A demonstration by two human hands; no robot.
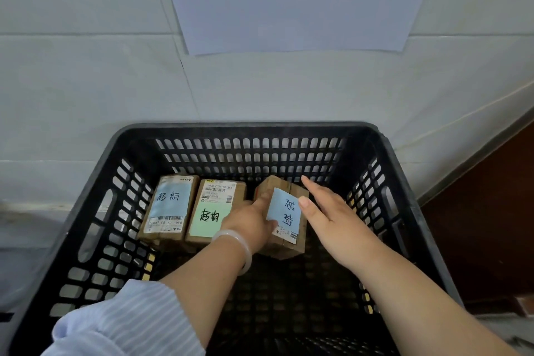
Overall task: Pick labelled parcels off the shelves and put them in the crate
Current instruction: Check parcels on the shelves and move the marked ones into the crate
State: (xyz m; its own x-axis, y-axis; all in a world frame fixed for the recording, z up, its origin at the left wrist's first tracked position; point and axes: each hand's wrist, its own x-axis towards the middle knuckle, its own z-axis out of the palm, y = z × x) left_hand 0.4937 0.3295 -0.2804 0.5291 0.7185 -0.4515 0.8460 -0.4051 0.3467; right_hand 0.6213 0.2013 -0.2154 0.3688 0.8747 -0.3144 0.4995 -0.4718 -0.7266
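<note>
The left hand point(250, 221) clamps the parcel point(286, 240) at its side; the right hand point(326, 211) braces it, fingers point(315, 188) straight. Stiff carton, likely light: hold opposite faces.

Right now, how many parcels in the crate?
3, all in the crate: left parcel, middle parcel, right parcel held by left hand. None seems hidden.

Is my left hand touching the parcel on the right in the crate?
Touching. Head view: the left hand holds the right parcel, fingers on its side and blue note.
</note>
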